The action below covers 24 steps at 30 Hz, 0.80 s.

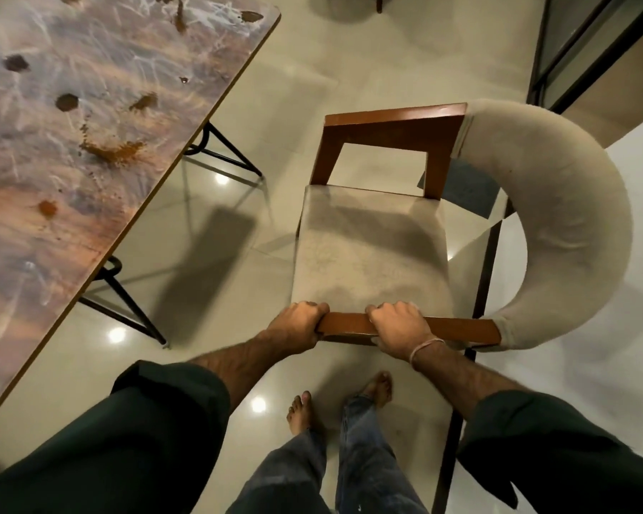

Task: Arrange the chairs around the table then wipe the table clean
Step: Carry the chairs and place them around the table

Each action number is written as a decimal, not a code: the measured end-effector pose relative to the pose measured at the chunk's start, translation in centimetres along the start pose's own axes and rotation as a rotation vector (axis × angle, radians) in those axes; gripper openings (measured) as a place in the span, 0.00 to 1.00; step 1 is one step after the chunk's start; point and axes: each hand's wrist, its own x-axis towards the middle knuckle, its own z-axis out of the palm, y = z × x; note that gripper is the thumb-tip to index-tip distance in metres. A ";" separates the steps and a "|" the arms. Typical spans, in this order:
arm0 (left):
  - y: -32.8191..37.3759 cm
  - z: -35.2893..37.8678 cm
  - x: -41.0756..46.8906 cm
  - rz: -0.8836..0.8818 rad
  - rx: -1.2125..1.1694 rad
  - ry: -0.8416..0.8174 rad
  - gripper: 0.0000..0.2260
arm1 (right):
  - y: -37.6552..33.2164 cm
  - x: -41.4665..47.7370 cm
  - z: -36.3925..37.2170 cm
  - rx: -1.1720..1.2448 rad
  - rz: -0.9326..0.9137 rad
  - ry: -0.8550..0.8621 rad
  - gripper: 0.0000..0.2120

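Beyond the dark sleeves (pixel 156 439), the left hand (pixel 297 322) and right hand (pixel 399 328) are shown curled around the near wooden armrest (pixel 457 328) of the chair (pixel 368 250), whose open front is turned leftward toward the stained counter (pixel 52 224), which is set apart from it and nearer the left hand.

Dim warm light; lamp glare spots on glossy floor (pixel 216 202); soft shadows; wide-angle bending at edges; slight blur.

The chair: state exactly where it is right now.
Head view, centre-right: the chair is apart from the table to its left, left hand and right hand gripping its near armrest.
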 end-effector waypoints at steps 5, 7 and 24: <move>-2.9 -3.8 1.1 -0.042 0.020 0.017 0.11 | -2.2 3.2 -2.8 0.044 0.000 0.037 0.16; -4.1 -5.4 1.6 -0.059 0.059 0.015 0.11 | -3.1 4.6 -3.9 0.046 0.004 0.046 0.15; -11.6 -11.8 5.5 -0.181 0.137 0.083 0.15 | -7.4 13.1 -9.0 0.077 0.010 0.131 0.18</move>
